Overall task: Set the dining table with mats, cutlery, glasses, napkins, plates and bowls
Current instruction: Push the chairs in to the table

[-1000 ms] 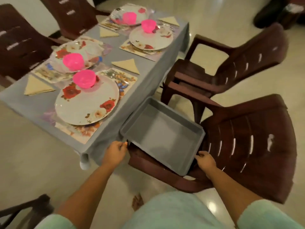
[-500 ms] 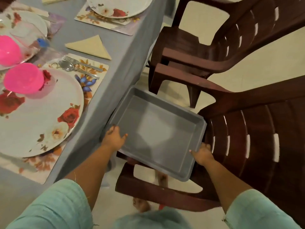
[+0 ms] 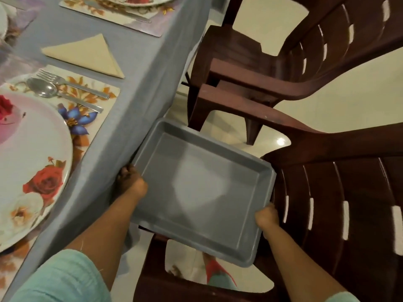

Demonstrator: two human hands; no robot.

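An empty grey tray sits over the seat of a brown plastic chair beside the table. My left hand grips the tray's left rim and my right hand grips its right rim. On the grey tablecloth to the left lies a floral mat carrying a flowered plate, a fork and a spoon. A folded beige napkin lies beyond the mat.
A second brown chair stands further along the table's side. Another mat with a plate edge shows at the top. Pale floor tiles are visible between the chairs, and my foot shows below the tray.
The view has dropped closer to the tray and the table's near corner. Both hands have closed more firmly on the tray's rims, and the tray has shifted slightly toward me.
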